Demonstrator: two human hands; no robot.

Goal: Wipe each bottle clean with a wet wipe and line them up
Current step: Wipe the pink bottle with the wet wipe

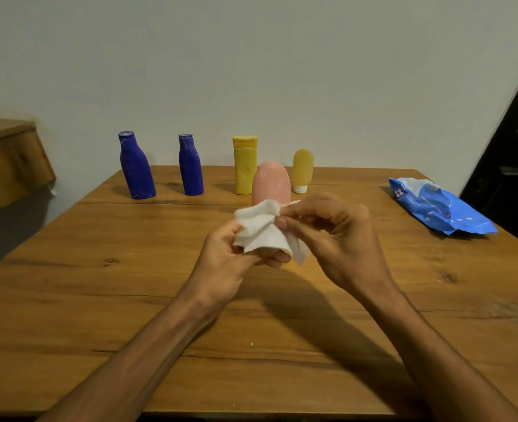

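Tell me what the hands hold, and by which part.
Both hold a white wet wipe: the left hand grips its bunched lower left, the right hand's fingers pinch its upper right edge.

Four bottles are lined up from left to right along the back of the bench (99,284), before the wall (282,71): a first bottle (136,169), a second bottle (190,169), a third bottle (244,169) and a fourth bottle (302,170). A fifth bottle (271,185) is placed just in front of the gap between the third and fourth. Nearer still, a wipe (260,229) is held between the left hand (230,260) and the right hand (340,239). A pack of wipes (437,208) is laid by the right edge, well apart from the bottles.
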